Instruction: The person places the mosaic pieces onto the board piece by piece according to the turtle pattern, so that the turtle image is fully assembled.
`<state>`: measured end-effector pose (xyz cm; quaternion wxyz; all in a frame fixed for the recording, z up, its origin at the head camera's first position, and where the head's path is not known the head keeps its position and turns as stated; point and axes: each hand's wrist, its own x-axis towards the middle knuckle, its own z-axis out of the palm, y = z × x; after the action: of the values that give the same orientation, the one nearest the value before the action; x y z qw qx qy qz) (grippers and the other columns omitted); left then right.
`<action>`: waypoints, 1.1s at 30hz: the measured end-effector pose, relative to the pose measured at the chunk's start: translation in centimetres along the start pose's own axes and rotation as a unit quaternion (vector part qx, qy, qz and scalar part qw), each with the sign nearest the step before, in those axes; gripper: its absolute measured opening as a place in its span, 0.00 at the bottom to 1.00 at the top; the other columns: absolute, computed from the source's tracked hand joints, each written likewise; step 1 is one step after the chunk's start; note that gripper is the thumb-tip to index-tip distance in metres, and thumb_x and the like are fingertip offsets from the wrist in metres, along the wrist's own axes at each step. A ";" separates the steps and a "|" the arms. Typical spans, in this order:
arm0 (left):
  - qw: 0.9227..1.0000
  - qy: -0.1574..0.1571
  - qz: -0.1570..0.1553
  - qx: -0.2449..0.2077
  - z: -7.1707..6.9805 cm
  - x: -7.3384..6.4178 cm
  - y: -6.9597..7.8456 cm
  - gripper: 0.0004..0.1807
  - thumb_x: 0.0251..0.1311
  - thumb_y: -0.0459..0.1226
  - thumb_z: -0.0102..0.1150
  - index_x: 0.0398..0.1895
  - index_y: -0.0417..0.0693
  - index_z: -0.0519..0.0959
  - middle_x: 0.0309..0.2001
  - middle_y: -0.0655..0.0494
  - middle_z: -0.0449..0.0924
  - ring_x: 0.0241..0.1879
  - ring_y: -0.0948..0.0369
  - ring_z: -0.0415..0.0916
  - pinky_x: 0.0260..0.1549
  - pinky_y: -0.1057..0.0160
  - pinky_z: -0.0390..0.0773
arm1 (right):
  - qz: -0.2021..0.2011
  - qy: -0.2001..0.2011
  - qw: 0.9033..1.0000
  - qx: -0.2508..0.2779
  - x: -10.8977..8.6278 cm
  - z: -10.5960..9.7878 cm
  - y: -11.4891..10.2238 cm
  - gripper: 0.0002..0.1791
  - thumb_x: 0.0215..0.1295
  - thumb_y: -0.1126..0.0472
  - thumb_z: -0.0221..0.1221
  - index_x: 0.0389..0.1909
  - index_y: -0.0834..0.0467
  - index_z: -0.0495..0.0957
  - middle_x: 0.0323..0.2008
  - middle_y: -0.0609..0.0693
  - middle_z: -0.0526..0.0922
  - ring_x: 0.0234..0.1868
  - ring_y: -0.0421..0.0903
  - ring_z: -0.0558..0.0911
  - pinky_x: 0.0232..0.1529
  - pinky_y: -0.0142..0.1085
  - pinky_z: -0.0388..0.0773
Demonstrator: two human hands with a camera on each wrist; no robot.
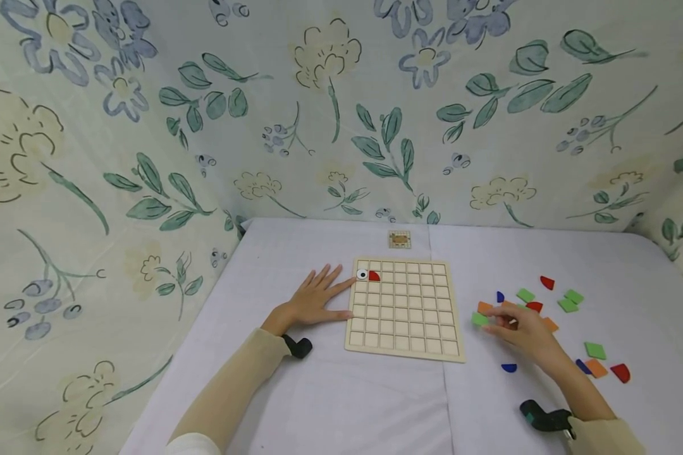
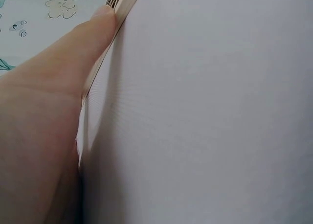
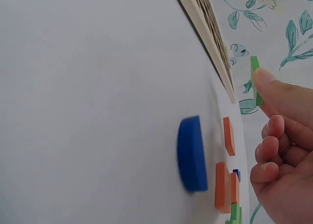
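Note:
A square wooden grid board [image 1: 404, 309] lies on the white-covered table. In its upper left cells sit a round eye piece [image 1: 362, 274] and, beside it, a red quarter-round piece [image 1: 374, 276]. My left hand [image 1: 314, 300] is spread flat at the board's left edge, its thumb touching that edge in the left wrist view. To the right of the board, my right hand [image 1: 523, 332] pinches a green square tile [image 3: 256, 81] between thumb and finger, held above the table. Under and around this hand lie orange tiles [image 3: 223, 187] and a blue half-round piece [image 3: 192, 154].
Loose pieces are scattered on the right, among them a red piece [image 1: 621, 373], a green tile [image 1: 594, 351] and an orange tile [image 1: 596, 368]. A small patterned card [image 1: 399, 239] lies behind the board. Floral cloth [image 1: 330, 126] hangs behind the table.

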<state>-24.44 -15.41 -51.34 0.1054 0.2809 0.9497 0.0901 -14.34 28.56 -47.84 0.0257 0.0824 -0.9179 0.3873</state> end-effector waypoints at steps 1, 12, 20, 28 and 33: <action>1.000 -0.001 0.000 0.001 0.0 0.0 0.0 0.49 0.56 0.78 0.38 0.79 0.79 0.40 0.80 0.59 0.26 0.77 0.53 0.20 0.72 0.47 0.25 | 0.001 -0.001 1.000 0.004 0.1 0.1 -0.3 0.17 0.56 0.68 0.72 0.46 0.69 0.83 0.27 0.50 0.70 0.27 0.42 0.69 0.21 0.30 0.67; 1.000 -0.004 -0.001 -0.004 0.0 0.1 0.0 0.50 0.55 0.79 0.38 0.79 0.79 0.40 0.80 0.59 0.26 0.77 0.53 0.20 0.72 0.48 0.24 | -0.029 -0.014 0.999 0.025 2.5 1.4 -3.0 0.15 0.57 0.68 0.71 0.46 0.65 0.85 0.27 0.49 0.69 0.29 0.44 0.69 0.23 0.30 0.65; 1.000 -0.007 -0.004 -0.004 -0.3 0.0 -0.1 0.50 0.55 0.79 0.38 0.78 0.81 0.39 0.80 0.60 0.26 0.77 0.54 0.19 0.72 0.48 0.24 | -0.022 -0.046 0.997 0.063 4.7 3.1 -5.0 0.16 0.59 0.67 0.69 0.48 0.67 0.84 0.27 0.50 0.70 0.31 0.46 0.70 0.25 0.30 0.68; 1.000 -0.006 -0.002 -0.008 -0.2 0.0 -0.2 0.50 0.54 0.79 0.37 0.79 0.80 0.39 0.80 0.60 0.26 0.77 0.54 0.19 0.72 0.48 0.23 | -0.032 -0.066 0.992 0.105 6.9 5.1 -7.1 0.17 0.60 0.67 0.69 0.49 0.70 0.83 0.25 0.50 0.70 0.29 0.44 0.70 0.24 0.29 0.67; 1.000 -0.006 -0.004 -0.011 -0.2 -0.1 -0.2 0.50 0.54 0.79 0.38 0.78 0.81 0.39 0.80 0.60 0.26 0.77 0.55 0.18 0.72 0.50 0.23 | -0.038 -0.081 0.988 0.127 8.1 6.7 -8.2 0.16 0.60 0.68 0.69 0.48 0.70 0.83 0.24 0.49 0.69 0.27 0.44 0.70 0.23 0.29 0.67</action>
<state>-24.53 -15.61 -51.15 0.1148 0.2766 0.9491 0.0980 -20.83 17.09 -45.79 -0.0444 0.1509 -0.8566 0.4913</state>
